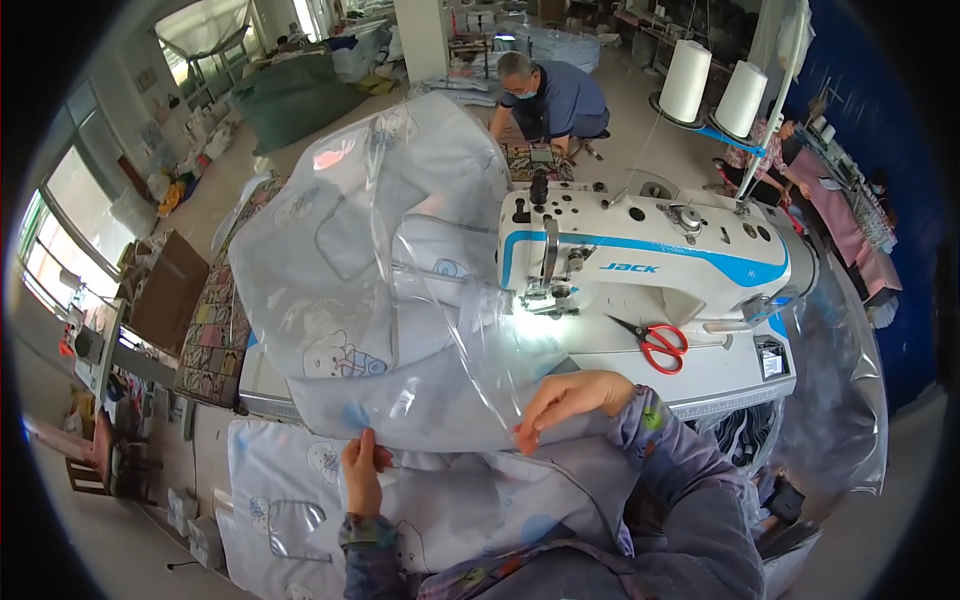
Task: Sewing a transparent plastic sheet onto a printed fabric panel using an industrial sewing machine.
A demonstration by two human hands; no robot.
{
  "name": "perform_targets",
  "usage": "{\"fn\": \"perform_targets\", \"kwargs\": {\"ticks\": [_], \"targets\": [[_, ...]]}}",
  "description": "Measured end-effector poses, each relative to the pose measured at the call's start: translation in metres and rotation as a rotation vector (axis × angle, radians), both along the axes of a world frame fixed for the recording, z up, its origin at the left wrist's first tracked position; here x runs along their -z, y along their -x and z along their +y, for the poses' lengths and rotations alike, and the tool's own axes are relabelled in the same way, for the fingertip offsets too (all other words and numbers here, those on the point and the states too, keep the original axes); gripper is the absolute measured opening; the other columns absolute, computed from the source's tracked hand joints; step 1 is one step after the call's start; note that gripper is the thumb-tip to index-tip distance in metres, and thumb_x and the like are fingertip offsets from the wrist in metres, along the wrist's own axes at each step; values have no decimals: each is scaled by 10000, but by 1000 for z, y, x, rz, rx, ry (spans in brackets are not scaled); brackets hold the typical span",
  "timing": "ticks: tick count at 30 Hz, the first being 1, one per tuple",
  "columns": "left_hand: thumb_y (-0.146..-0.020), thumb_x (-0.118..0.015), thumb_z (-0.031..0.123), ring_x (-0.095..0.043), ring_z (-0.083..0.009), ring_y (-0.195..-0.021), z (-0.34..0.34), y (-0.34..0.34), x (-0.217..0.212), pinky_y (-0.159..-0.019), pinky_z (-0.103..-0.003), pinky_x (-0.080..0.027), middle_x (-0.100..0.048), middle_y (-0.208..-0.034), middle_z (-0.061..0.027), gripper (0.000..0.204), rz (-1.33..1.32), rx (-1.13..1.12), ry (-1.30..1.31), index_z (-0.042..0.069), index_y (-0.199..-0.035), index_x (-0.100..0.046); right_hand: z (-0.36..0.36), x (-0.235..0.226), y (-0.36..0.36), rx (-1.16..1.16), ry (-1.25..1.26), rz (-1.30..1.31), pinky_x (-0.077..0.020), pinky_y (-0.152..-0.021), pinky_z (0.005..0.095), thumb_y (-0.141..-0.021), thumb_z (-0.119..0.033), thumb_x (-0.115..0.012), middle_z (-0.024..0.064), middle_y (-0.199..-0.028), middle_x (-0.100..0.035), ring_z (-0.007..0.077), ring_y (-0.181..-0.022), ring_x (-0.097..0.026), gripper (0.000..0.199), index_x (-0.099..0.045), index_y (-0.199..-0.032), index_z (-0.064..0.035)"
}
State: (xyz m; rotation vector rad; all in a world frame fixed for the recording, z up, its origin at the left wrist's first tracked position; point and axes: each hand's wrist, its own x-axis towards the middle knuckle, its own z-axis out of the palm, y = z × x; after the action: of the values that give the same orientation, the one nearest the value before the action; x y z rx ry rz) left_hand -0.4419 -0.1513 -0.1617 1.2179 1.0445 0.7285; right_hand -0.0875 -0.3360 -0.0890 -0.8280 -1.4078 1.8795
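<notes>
Both hands pinch the near edge of a clear plastic sheet (400, 260); it stretches away toward the sewing machine (650, 255). Right hand (570, 400) sits nearer the needle (left hand (362, 470) lower, farther).

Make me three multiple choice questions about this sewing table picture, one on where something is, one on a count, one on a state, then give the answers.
1. Where do the red-handled scissors lie?
A. on the white sewing machine's bed
B. on the floor
C. in the left hand

2. How many large white thread cones stand behind the machine?
A. one
B. two
C. four

3. What is the right hand doing?
A. resting open
B. pinching the clear plastic sheet
C. holding scissors

Answers: 1 A, they rest on the white sewing machine; 2 B, two cones show; 3 B, fingertips grip the sheet's edge.
</notes>
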Motion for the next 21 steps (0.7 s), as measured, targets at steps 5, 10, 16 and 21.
{"fn": "perform_targets", "kwargs": {"ticks": [5, 10, 16, 21], "targets": [[-1025, -567, 323, -490, -148, -499, 101, -40, -56, -503, -324, -376, -546, -557, -56, 477, 160, -135, -547, 48, -635, -571, 23, -10, 48, 162, -305, 28, -322, -1192, 392, -1016, -92, -550, 153, -1175, -726, 213, -1136, -661, 275, -689, -1207, 48], [-1029, -501, 353, -645, -366, -650, 233, -129, -81, -605, -485, -450, -670, -720, -174, 430, 537, -86, -1038, 18, -776, -595, 53, 10, 90, 492, -504, -173, -338, -1191, 440, -1000, -78, -596, 109, -1140, -744, 211, -1098, -688, 215, -720, -1170, -34], [-1039, -485, 501, -678, -208, -698, 133, -164, -113, -616, -371, -499, -677, -751, -134, 540, 391, -3, -510, 37, -793, -612, 46, 23, 90, 674, -594, -375, -393, -1153, 458, -954, -37, -641, 93, -1116, -745, 258, -1104, -696, 205, -718, -1142, -63], [-1034, -537, 454, -617, -88, -718, 108, -155, -149, -642, -259, -458, -664, -794, -3, 446, -112, 226, -283, 48, -927, -687, 48, 24, 106, 678, -740, -509, -422, -1122, 468, -906, -19, -652, 81, -1134, -731, 269, -1133, -675, 251, -711, -1141, -84]]}}
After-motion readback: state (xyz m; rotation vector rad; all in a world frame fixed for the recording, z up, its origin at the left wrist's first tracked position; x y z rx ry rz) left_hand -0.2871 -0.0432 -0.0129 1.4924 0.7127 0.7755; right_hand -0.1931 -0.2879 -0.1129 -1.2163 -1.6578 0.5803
